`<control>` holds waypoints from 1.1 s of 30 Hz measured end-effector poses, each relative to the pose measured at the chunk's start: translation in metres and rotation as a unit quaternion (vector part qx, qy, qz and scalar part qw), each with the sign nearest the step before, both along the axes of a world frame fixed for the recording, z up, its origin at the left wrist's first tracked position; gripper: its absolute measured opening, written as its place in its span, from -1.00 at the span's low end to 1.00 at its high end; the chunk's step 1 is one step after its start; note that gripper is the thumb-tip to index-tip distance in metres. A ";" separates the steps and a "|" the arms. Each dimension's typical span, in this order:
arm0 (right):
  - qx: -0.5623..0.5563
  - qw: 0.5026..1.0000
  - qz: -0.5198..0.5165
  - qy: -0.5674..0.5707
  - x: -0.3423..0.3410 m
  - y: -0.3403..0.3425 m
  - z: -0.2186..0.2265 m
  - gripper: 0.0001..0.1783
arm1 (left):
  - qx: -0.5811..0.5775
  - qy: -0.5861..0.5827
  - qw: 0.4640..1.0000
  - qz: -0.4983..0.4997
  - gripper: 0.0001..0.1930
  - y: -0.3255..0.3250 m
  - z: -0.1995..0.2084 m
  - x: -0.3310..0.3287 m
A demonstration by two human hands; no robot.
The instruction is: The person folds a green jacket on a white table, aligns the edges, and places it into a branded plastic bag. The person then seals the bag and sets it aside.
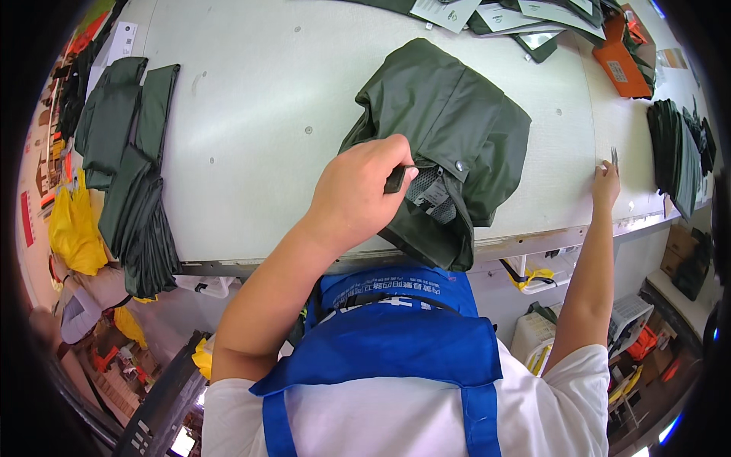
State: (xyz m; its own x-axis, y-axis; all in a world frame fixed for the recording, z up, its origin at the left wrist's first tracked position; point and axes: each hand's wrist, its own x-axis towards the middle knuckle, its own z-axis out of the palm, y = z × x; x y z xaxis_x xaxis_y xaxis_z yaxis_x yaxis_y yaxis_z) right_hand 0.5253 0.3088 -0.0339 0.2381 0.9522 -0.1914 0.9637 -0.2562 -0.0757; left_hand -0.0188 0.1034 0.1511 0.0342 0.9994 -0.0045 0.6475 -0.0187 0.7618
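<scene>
A dark green coated jacket (457,114) lies bunched on the white table in front of me. It has a round metal snap, a grey mesh lining and a label inside its opening. My left hand (362,186) is closed at the jacket's left side, pinching a narrow dark green edge or strip of it between thumb and fingers. Away to the right, my right hand (607,185) rests at the table's near edge, closed on a small metal tool (614,156) with thin points. Its exact kind is too small to make out.
Folded dark green garments (114,122) are stacked at the left, some hanging over the table's edge. Another green pile (674,156) stands at the far right, near an orange box (620,61). Garments with white cards (525,19) lie at the back. A yellow bag (76,228) hangs left.
</scene>
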 end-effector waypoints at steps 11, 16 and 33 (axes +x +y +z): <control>0.091 0.995 -0.032 -0.024 0.038 0.030 -0.014 -0.47 | -0.049 -0.016 0.999 0.014 -0.88 0.000 0.006 0.001; 0.155 0.923 -0.040 0.349 -0.118 -0.010 0.082 -0.69 | -0.116 -0.135 0.983 0.044 -0.88 0.002 0.003 -0.003; -0.011 0.808 0.022 0.588 -0.368 -0.203 0.152 -0.75 | -0.142 -0.266 0.949 0.096 -0.85 0.005 -0.009 -0.008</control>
